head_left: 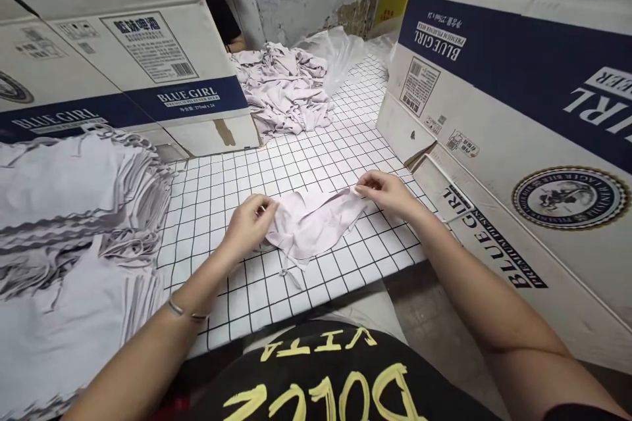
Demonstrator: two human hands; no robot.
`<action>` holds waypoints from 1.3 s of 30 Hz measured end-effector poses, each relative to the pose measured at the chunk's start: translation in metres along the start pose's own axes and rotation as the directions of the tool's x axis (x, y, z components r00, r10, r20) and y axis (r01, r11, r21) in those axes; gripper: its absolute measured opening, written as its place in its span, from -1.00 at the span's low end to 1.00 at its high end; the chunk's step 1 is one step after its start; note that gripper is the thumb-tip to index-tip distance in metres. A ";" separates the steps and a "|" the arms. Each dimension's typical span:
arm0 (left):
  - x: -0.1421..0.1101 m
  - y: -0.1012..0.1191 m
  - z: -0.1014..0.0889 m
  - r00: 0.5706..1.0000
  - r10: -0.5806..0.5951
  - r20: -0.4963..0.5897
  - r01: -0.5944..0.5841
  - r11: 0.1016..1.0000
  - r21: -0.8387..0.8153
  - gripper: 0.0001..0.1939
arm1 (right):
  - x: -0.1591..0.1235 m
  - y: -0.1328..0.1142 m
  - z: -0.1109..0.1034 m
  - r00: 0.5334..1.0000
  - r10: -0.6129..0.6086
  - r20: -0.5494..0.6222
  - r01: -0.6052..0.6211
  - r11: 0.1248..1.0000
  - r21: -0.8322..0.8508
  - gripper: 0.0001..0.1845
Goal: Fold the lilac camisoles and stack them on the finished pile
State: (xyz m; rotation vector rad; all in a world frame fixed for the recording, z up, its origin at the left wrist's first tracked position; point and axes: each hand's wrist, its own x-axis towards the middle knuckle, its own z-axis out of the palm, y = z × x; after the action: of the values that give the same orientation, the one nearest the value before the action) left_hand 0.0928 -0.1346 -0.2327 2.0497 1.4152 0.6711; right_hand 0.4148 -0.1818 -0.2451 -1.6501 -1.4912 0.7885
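A pale pink piece of fabric [316, 227], perhaps a small garment, stretches between my two hands just over the checked tabletop. My left hand [251, 220] pinches its left end between thumb and fingers. At the upper right corner, my right hand [388, 192] grips the cloth the same way. The middle of the fabric sags and creases, and a thin strip hangs from its lower left edge. Whether the lower edge touches the table I cannot tell.
Stacks of pale folded fabric [64, 177] stand at the left. A crumpled pink heap [291, 89] lies at the back, beside clear plastic [336, 52]. Cardboard boxes wall in the left [148, 46] and right [494, 105]. Behind the left box, another person's arm [237, 43] shows.
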 end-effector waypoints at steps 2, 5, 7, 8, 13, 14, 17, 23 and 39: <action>-0.002 -0.005 0.013 1.000 -0.019 -0.004 0.019 0.984 0.179 -0.65 | 0.001 -0.009 0.020 0.993 -0.108 0.049 0.111 0.992 -0.063 -0.76; 0.012 -0.019 0.020 0.986 -0.153 0.060 0.113 0.897 0.428 -0.54 | 0.015 -0.019 0.052 0.940 -0.258 0.223 0.316 0.904 -0.288 -0.74; 0.023 -0.027 0.016 0.956 -0.222 0.190 0.118 0.888 0.445 -0.65 | 0.029 -0.020 0.064 0.914 -0.267 0.305 0.376 0.840 -0.391 -0.89; 0.027 -0.030 0.013 0.944 -0.237 0.230 0.118 0.892 0.436 -0.71 | 0.036 -0.019 0.066 0.926 -0.256 0.279 0.355 0.842 -0.407 -0.93; 0.005 -0.010 0.007 0.995 0.051 -0.081 -0.010 0.895 0.446 -0.89 | 0.049 -0.013 0.036 0.986 -0.149 -0.071 0.120 0.944 -0.308 -0.83; -0.006 -0.001 0.012 0.985 0.158 -0.068 -0.117 0.903 0.414 -0.87 | 0.044 -0.012 0.029 0.985 -0.172 0.014 0.169 0.946 -0.275 -0.76; -0.033 0.018 0.033 0.888 0.388 0.247 -0.441 0.871 0.218 -0.83 | 0.024 -0.012 0.019 0.846 -0.245 0.473 0.362 0.916 -0.174 -0.67; 0.000 0.014 0.030 0.909 0.096 0.405 -0.064 0.994 -0.091 -0.75 | 0.029 -0.016 0.021 0.880 -0.079 0.469 0.086 0.996 0.007 -0.72; -0.045 0.018 0.036 0.955 0.171 0.241 -0.226 0.948 0.225 -0.81 | -0.018 0.009 0.005 0.955 -0.026 0.295 0.038 0.999 -0.035 -0.74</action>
State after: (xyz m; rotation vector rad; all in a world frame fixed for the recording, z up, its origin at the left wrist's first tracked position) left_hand 0.1147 -0.1881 -0.2509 2.4061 1.2265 0.3417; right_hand 0.4132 -0.1993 -0.2566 -1.5838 -1.7435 1.0281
